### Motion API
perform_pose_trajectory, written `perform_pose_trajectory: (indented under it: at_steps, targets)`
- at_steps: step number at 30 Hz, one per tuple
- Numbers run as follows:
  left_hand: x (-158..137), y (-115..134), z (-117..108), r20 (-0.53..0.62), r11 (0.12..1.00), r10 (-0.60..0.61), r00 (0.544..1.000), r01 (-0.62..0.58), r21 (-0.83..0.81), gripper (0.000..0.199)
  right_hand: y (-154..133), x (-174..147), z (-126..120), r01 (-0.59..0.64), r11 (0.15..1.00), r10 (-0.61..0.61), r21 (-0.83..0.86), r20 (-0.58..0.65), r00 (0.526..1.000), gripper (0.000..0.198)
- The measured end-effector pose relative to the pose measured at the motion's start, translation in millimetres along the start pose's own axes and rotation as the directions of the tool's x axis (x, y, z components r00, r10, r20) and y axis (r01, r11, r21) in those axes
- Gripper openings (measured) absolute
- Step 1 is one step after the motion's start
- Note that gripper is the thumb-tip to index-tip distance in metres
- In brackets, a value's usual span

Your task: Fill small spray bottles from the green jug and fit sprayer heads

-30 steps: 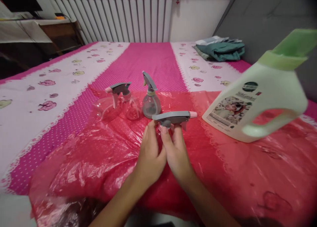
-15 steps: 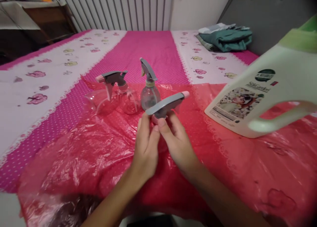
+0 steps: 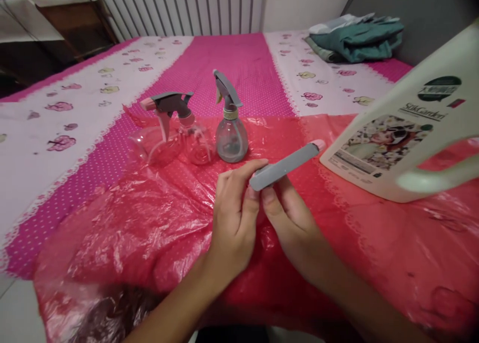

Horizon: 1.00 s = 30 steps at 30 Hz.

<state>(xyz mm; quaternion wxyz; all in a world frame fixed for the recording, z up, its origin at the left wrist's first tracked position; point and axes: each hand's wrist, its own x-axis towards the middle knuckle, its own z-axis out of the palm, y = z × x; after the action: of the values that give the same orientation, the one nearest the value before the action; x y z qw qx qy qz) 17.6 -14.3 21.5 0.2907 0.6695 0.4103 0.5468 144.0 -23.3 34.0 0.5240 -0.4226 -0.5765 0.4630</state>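
Note:
My left hand (image 3: 235,216) and my right hand (image 3: 292,218) are both closed around the neck area of a spray bottle, just under its grey trigger head (image 3: 286,166). Its pink nozzle tip points up and to the right; my fingers hide whatever is below the head. Beyond them stands a clear round spray bottle (image 3: 232,138) with a grey head. Left of that is a clear pink-tinted spray bottle (image 3: 200,146) with a grey and pink head. Another rounded transparent shape (image 3: 144,143) sits beside it, its outline hard to make out.
Red plastic sheeting (image 3: 149,223) lies wrinkled over the pink and white patterned bedspread (image 3: 232,54). A large pale jug with a handle (image 3: 381,178) leans at the right. Folded green and white cloths (image 3: 359,39) lie at the far right, by a grey headboard-like panel.
Both hands have moved slightly right with the spray bottle. Its head has tipped, so more of its flat top shows. The view has shifted a little.

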Motion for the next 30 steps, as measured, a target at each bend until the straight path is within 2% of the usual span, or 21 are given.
perform_pose_trajectory:
  at_steps: [6,12,17,22,28,30]
  targets:
    - [-2,-1,2,-0.058,1.000,0.000,0.998,0.000,-0.010,0.032,4,-3,13,-0.002,0.999,0.000,-0.050,-0.051,0.999,0.044]
    - [-4,-2,4,-0.041,0.999,0.024,0.999,-0.023,0.023,0.035,8,-8,16,-0.020,0.998,0.006,-0.063,-0.214,0.977,0.031]
    - [-2,-2,4,-0.062,0.998,0.054,0.997,-0.052,0.041,0.035,1,-2,5,0.017,0.997,-0.022,-0.080,-0.070,0.997,0.031]
    - [-2,5,10,-0.078,0.997,0.053,0.996,-0.048,0.068,0.031,-6,-1,-4,-0.004,0.989,-0.007,-0.150,-0.073,0.997,0.031]
    - [-1,-1,21,-0.109,0.990,0.134,0.985,-0.138,-0.023,0.029,-15,-4,-7,-0.042,0.967,0.034,-0.251,-0.039,0.999,0.035]
    - [-1,-2,20,-0.130,0.985,0.173,0.976,-0.173,0.014,0.039,-16,-5,-7,-0.034,0.967,0.032,-0.254,-0.014,0.999,0.040]
